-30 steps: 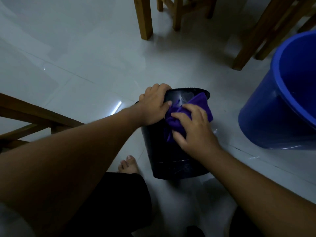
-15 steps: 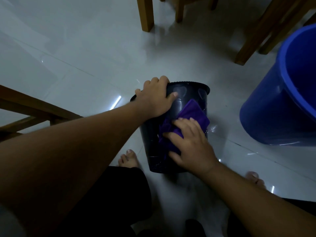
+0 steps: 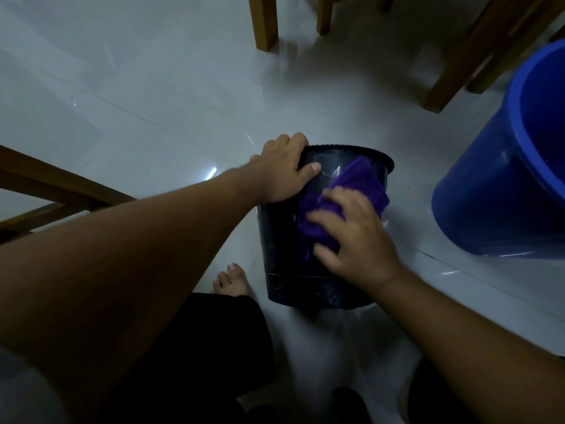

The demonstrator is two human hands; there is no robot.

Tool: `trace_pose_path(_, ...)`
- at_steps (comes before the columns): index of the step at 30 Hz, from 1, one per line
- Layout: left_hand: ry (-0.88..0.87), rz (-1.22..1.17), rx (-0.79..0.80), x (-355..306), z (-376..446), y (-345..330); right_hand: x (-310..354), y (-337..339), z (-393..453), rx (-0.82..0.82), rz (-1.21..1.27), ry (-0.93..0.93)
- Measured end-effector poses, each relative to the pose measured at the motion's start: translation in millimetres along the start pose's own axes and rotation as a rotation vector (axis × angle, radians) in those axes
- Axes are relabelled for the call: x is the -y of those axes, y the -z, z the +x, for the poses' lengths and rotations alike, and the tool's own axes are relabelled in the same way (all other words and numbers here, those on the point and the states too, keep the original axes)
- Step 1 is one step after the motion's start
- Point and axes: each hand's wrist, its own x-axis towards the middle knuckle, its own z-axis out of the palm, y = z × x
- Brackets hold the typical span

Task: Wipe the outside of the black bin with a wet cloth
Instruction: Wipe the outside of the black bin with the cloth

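A black bin stands on the pale tiled floor in the middle of the view, its ribbed rim tilted away from me. My left hand grips the rim at its left side, fingers over the edge and thumb on the outer wall. My right hand presses a purple cloth flat against the near outer wall, fingers spread over it. The cloth reaches from just under the rim down to mid-height. The wall under the cloth and hand is hidden.
A large blue bucket stands at the right, close to the bin. Wooden chair legs rise at the back, and a wooden frame lies at the left. My bare foot rests just left of the bin's base.
My right hand has slid the cloth down the bin wall and back up a little. The left hand keeps its hold on the rim.
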Motion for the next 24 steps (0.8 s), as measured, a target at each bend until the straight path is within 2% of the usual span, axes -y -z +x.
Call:
trace_pose_path(3,-0.002,0.002,-0.008,2,-1,0,2,-2,-2,-0.058,0.049,-0.114)
trace_pose_path(7,0.009,0.008,-0.044,10,-5,-3,5,-19,-53,0.027,0.038,0.065)
trace_pose_path(9,0.018,0.012,-0.047,14,-5,-4,1,-18,-51,0.051,0.03,0.105)
trace_pose_path(11,0.018,0.012,-0.06,19,-5,-4,3,-12,-25,0.023,0.027,0.049)
trace_pose_path(14,0.01,0.013,-0.08,20,-6,-5,7,-5,14,-0.079,0.042,-0.158)
trace_pose_path(16,0.013,0.016,-0.073,16,-6,-5,6,-7,12,-0.103,0.07,-0.198)
trace_pose_path(20,0.026,0.001,-0.054,19,-6,-3,4,-22,-47,-0.051,0.056,0.019)
trace_pose_path(22,0.045,0.003,-0.07,22,-8,-3,5,-26,-53,-0.036,0.042,0.049)
trace_pose_path(24,0.103,0.102,-0.167,17,-8,-2,7,-26,-46,-0.022,0.024,0.047)
